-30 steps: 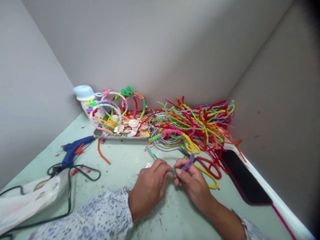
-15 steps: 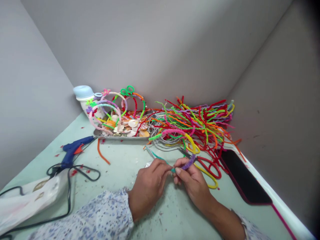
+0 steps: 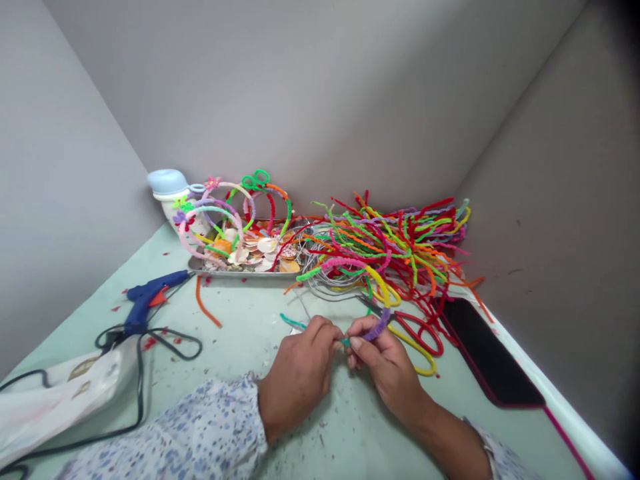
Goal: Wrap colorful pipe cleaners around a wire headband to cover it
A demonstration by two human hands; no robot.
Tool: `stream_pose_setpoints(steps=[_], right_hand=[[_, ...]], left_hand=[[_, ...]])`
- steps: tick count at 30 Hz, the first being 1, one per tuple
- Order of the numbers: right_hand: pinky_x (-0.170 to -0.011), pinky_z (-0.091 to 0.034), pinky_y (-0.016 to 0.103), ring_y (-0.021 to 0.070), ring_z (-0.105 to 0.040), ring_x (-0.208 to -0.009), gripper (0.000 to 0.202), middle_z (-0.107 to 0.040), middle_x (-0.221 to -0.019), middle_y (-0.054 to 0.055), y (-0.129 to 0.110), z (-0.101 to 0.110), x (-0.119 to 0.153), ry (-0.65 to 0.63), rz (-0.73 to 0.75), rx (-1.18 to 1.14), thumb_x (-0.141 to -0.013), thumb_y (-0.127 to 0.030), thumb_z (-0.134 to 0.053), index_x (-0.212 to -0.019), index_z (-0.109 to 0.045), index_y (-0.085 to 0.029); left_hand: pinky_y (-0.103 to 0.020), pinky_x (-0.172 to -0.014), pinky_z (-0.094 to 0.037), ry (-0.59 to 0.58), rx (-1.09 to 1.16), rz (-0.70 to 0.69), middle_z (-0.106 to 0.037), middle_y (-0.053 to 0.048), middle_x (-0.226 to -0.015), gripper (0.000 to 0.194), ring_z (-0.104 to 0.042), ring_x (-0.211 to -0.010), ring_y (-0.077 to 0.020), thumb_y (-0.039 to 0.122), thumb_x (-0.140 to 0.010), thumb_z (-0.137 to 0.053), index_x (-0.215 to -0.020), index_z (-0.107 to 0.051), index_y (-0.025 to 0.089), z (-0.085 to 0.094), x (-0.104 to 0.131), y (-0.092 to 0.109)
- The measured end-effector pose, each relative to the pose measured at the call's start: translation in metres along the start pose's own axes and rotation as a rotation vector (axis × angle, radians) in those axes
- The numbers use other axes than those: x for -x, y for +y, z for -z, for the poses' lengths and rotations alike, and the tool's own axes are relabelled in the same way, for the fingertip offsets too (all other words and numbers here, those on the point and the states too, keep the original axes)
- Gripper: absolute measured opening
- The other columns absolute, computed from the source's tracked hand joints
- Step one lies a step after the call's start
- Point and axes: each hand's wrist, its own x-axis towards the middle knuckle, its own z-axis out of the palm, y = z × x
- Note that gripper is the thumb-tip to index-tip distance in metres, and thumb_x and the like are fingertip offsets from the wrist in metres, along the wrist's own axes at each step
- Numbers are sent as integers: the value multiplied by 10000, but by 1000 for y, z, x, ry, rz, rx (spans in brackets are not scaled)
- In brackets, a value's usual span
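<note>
My left hand [image 3: 299, 375] pinches a teal pipe cleaner [image 3: 291, 322] whose free end sticks out to the left above the knuckles. My right hand [image 3: 386, 365] pinches a purple pipe cleaner [image 3: 377, 327] that rises from its fingers toward the pile. The two hands meet fingertip to fingertip, where the teal and purple pieces join. Both rest low over the pale green table [image 3: 235, 333].
A big pile of coloured pipe cleaners [image 3: 395, 250] lies behind the hands, with red-and-yellow scissors [image 3: 415, 340] right of them. A metal tray [image 3: 245, 267] holds shells and pipe-cleaner hoops. A blue glue gun [image 3: 147, 300] with black cord lies left, a dark phone [image 3: 487, 360] right.
The teal pipe cleaner's free end has swung lower and further left in my left hand. Both hands stay in the same spot.
</note>
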Motion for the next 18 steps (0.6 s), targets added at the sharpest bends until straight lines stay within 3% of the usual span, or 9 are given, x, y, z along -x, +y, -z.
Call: stream_pose_setpoints(steps=[5,11,14,18], right_hand=[[-553,-402,230,108,-502,-573,188,-543,-617,-39,1,0,0,18,13,-13,-844,-367,-596,-891,-533,-196],[-564,-418,218,102,-531,-579,178,-594,-643,-31,5,4,-8,85,11,-191,-836,-332,-627,-926,-538,-207],[-546,-413,200,94,-542,-568,178,-619,-653,-24,4,6,-12,150,-15,-288,-822,-310,-644,-924,-544,-205],[-535,-414,198,94,-549,-558,176,-625,-649,-22,3,5,-12,108,-34,-326,-804,-299,-664,-898,-554,-198]], left_hand=[[-285,-667,-480,43,25,0,-568,-31,-930,148,-582,-779,-160,181,-945,-376,-985,-515,207,0,0,-1],[-267,-826,-467,245,158,-96,-549,-60,-1109,240,-540,-1038,-166,110,-888,-493,-1096,-525,224,3,4,3],[-249,-750,-469,287,236,-48,-556,-46,-1011,209,-556,-885,-142,118,-873,-527,-1058,-532,215,4,2,3],[-238,-631,-447,312,308,122,-524,-35,-928,172,-515,-690,-112,149,-865,-548,-1032,-538,188,4,-3,2]])
